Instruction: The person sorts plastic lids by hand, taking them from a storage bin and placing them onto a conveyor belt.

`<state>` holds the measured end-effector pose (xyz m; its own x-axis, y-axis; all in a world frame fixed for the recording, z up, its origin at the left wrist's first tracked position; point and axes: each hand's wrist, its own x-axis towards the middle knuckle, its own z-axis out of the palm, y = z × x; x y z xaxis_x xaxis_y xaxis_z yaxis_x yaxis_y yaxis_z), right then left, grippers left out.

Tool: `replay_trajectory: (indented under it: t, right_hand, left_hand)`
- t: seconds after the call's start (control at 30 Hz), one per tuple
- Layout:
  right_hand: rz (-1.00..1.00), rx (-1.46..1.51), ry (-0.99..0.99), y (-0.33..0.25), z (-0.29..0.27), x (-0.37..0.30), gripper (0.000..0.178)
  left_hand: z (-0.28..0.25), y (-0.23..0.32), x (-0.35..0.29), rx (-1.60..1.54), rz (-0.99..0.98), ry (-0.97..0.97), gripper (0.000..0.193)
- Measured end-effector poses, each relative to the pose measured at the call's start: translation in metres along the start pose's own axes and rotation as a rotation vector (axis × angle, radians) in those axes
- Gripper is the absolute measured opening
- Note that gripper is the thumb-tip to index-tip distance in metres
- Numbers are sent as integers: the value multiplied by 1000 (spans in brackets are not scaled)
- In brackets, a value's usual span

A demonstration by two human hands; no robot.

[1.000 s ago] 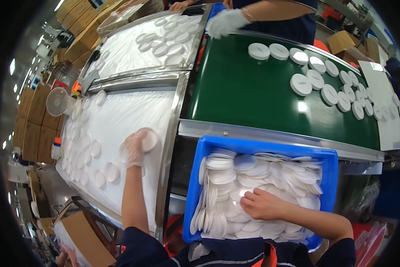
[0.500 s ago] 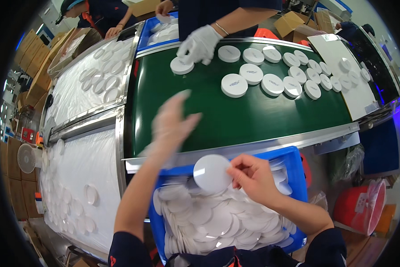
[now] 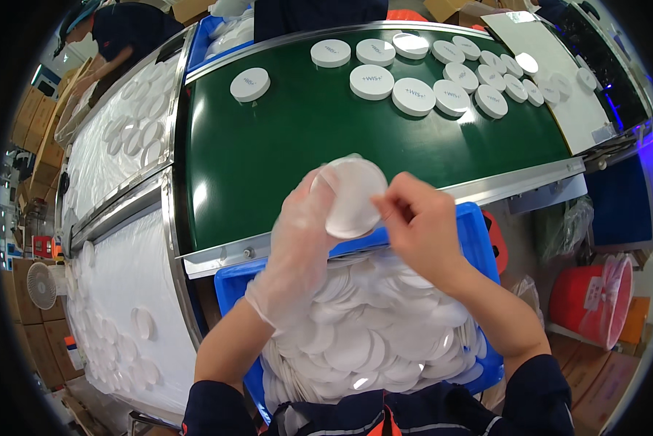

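Above the near edge of the conveyor I hold a thin white round disc between both hands, its face tilted toward me. My left hand, in a clear thin glove, is closed around its left side with the thumb over the face. My right hand, bare, pinches at its right edge; the fingertips are slightly blurred. Whether a second piece lies against the disc I cannot tell. Right below my hands stands a blue bin heaped with loose white discs.
On the green conveyor belt stand several white round caps with print on top, mostly far right. One cap sits apart at left. White-covered tables with round pieces lie left. Co-workers stand beyond; a red bucket is at right.
My left hand has come back from over the belt and now grips a disc beside my right hand. A co-worker's gloved hand has left the leftmost cap. The view has shifted.
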<state>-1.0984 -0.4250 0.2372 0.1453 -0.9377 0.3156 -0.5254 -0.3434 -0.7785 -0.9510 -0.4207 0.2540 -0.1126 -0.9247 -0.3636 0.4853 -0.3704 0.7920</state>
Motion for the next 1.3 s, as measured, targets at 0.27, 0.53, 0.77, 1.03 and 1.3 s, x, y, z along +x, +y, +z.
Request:
replay_trajectory:
  t: [0.27, 0.53, 0.77, 1.03, 1.3]
  right_hand:
    - [-463, -135, -1058, -22, 15, -75, 28]
    - [-620, -562, -957, -29, 42, -144, 35]
    - [-594, -633, -843, -24, 48, -175, 44]
    - [-411, -168, -924, -36, 14, -89, 17]
    - [390, 633, -22, -5, -19, -7, 9]
  left_hand:
    - [-201, 26, -55, 568, 579, 579, 43]
    - [-343, 49, -127, 2236, -137, 1224, 48]
    - [-66, 16, 103, 1506, 873, 187, 53]
    - [1, 20, 188, 1558, 536, 150, 67]
    - [-5, -1, -17, -215, -44, -73, 43]
